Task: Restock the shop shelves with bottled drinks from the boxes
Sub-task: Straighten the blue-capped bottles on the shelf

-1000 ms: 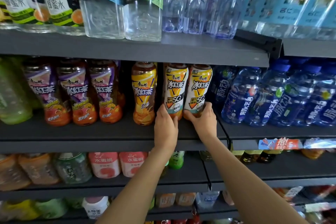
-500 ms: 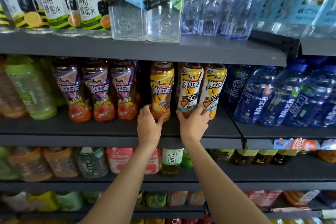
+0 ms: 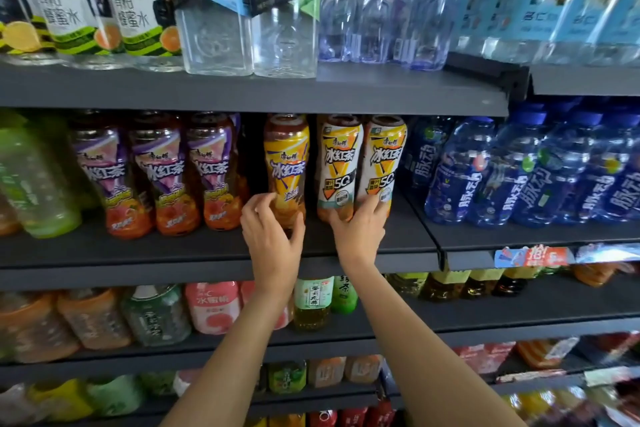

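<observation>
- Head view: the middle shelf [image 3: 207, 255] holds the iced-tea bottles the hands are busy with.
- Three purple teas [image 3: 162, 173] stand side by side at the left, upright, front row.
- One yellow tea [image 3: 286, 163] stands alone, with a dark gap between it and the purple three.
- Two white teas [image 3: 341, 163] stand touching each other just right of the yellow one, both marked 5G.
- At least four blue bottles [image 3: 460, 177] fill the next bay to the right, past a divider; the far ones blur together.
- Green bottles [image 3: 31, 180] lean at the far left, too blurred to count.
- On the top shelf two soda bottles [image 3: 214, 10] stand in front, three citrus waters [image 3: 135, 10] to their left, clear and pale-blue bottles to the right.
- The left hand [image 3: 272, 234] reaches up with the arm stretched, fingers curled round the base of the yellow tea, thumb on its right side: it grips the bottle, which stands on the shelf.
- The right hand [image 3: 360, 230] reaches up beside it, fingers spread and laid flat against the lower fronts of the two white teas, pressing on them, not wrapped round either.
- The two hands are near each other, not touching.
- Lower shelves carry more mixed bottles, blurred.
</observation>
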Demonstrator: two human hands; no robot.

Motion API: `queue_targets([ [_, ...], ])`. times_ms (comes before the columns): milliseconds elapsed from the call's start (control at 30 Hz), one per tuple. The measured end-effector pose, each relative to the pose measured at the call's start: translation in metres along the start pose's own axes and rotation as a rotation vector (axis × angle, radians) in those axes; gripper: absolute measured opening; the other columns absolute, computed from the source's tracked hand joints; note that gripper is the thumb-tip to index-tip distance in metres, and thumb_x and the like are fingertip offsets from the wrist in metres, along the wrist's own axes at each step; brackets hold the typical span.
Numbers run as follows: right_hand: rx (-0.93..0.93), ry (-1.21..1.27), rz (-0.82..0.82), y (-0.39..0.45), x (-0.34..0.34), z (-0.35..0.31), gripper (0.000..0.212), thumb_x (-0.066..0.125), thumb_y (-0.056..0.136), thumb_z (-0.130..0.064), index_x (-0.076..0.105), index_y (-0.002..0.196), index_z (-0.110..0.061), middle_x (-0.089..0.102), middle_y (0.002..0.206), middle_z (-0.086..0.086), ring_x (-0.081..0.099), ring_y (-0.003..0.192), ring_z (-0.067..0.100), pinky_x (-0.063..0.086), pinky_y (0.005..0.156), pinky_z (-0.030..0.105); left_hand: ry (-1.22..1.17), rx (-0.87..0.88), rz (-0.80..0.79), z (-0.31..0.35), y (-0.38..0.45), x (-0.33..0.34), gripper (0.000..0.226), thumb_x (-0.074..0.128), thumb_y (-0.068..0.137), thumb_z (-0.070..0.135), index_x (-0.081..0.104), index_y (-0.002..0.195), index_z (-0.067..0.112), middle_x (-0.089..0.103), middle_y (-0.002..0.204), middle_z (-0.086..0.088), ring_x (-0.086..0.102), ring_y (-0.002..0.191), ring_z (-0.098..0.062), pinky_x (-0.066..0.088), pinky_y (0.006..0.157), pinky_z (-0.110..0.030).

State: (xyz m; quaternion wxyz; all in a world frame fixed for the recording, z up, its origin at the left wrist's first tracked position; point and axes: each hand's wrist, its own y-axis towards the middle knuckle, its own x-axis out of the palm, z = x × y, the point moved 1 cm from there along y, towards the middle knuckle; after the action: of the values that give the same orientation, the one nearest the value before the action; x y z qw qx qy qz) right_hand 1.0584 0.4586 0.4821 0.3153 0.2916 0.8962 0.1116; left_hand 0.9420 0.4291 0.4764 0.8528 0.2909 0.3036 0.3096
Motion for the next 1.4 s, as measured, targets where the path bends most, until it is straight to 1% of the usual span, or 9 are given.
queue_targets([
  [133, -0.074, 0.132, 0.204, 0.017, -0.044, 0.027, 0.037, 0.065, 0.084, -0.02, 0.046, 0.11, -0.003, 0.043, 0.112, 0.013, 0.047, 0.1, 0.029, 0.039, 0.083, 0.036, -0.09, 0.244, -0.051, 0.043, -0.01, 0.021, 0.03, 0.051, 0.082, 0.011, 0.047, 0.111, 0.01, 0.049, 0.112, -0.012, 0.045, 0.108, -0.019, 0.039, 0.093, -0.026],
  [333, 0.142, 0.12, 0.385, 0.082, -0.13, 0.077, 0.054, 0.066, 0.084, -0.017, 0.039, 0.126, 0.001, 0.034, 0.13, 0.019, 0.039, 0.114, 0.033, 0.037, 0.085, 0.033, -0.165, 0.261, -0.334, 0.114, -0.024, 0.085, 0.041, 0.058, 0.085, 0.006, 0.045, 0.124, 0.003, 0.051, 0.117, -0.014, 0.049, 0.113, -0.027, 0.042, 0.094, -0.032],
  [467, 0.156, 0.038, 0.119, 0.121, -0.165, 0.115, 0.085, 0.071, 0.081, -0.032, 0.021, 0.143, -0.004, 0.026, 0.147, 0.016, 0.024, 0.136, 0.031, 0.029, 0.105, 0.04, -0.151, 0.146, -0.464, 0.143, -0.035, 0.131, 0.062, 0.061, 0.088, 0.025, 0.03, 0.139, 0.006, 0.039, 0.137, -0.011, 0.036, 0.13, -0.023, 0.032, 0.106, -0.031],
  [533, 0.125, 0.03, -0.06, 0.133, -0.173, 0.132, 0.091, 0.071, 0.08, -0.035, 0.015, 0.146, -0.007, 0.025, 0.152, 0.01, 0.026, 0.138, 0.026, 0.031, 0.106, 0.036, -0.137, 0.025, -0.495, 0.154, -0.04, 0.156, 0.074, 0.063, 0.086, 0.032, 0.022, 0.143, 0.007, 0.032, 0.145, -0.009, 0.03, 0.135, -0.023, 0.029, 0.109, -0.032],
  [633, 0.03, -0.028, -0.182, 0.15, -0.183, 0.152, 0.09, 0.071, 0.078, -0.041, 0.023, 0.144, -0.004, 0.033, 0.148, 0.01, 0.036, 0.133, 0.025, 0.038, 0.1, 0.034, -0.028, -0.124, -0.505, 0.168, -0.048, 0.19, 0.082, 0.065, 0.084, 0.036, 0.018, 0.145, 0.006, 0.03, 0.148, -0.01, 0.028, 0.136, -0.027, 0.032, 0.108, -0.038],
  [833, -0.121, -0.102, -0.229, 0.162, -0.19, 0.166, 0.091, 0.067, 0.078, -0.048, 0.023, 0.141, 0.0, 0.038, 0.141, 0.014, 0.039, 0.129, 0.027, 0.042, 0.092, 0.033, 0.051, -0.199, -0.342, 0.168, -0.043, 0.217, 0.067, 0.067, 0.084, 0.026, 0.034, 0.139, 0.007, 0.045, 0.138, -0.01, 0.042, 0.125, -0.028, 0.039, 0.099, -0.038],
  [1067, -0.174, -0.135, -0.234, 0.162, -0.191, 0.17, 0.071, 0.062, 0.081, -0.05, 0.033, 0.126, -0.004, 0.044, 0.127, 0.011, 0.053, 0.11, 0.029, 0.045, 0.073, 0.032, 0.112, -0.308, -0.386, 0.169, -0.019, 0.225, 0.056, 0.068, 0.083, 0.019, 0.039, 0.13, 0.006, 0.055, 0.127, -0.014, 0.051, 0.118, -0.031, 0.042, 0.09, -0.039],
  [1233, -0.173, -0.101, -0.287, 0.167, -0.194, 0.171, 0.078, 0.065, 0.079, -0.05, 0.032, 0.132, -0.003, 0.045, 0.13, 0.012, 0.052, 0.113, 0.027, 0.047, 0.08, 0.033, 0.036, -0.269, -0.372, 0.167, -0.023, 0.227, 0.061, 0.066, 0.084, 0.019, 0.036, 0.136, 0.009, 0.054, 0.129, -0.013, 0.051, 0.119, -0.031, 0.041, 0.093, -0.038],
  [1400, -0.162, -0.056, -0.326, 0.17, -0.201, 0.168, 0.083, 0.071, 0.075, -0.047, 0.034, 0.133, -0.002, 0.047, 0.133, 0.012, 0.047, 0.121, 0.025, 0.043, 0.089, 0.03, -0.054, -0.221, -0.355, 0.165, -0.041, 0.207, 0.076, 0.068, 0.081, 0.013, 0.025, 0.144, 0.011, 0.039, 0.138, -0.011, 0.043, 0.126, -0.024, 0.036, 0.102, -0.032],
])
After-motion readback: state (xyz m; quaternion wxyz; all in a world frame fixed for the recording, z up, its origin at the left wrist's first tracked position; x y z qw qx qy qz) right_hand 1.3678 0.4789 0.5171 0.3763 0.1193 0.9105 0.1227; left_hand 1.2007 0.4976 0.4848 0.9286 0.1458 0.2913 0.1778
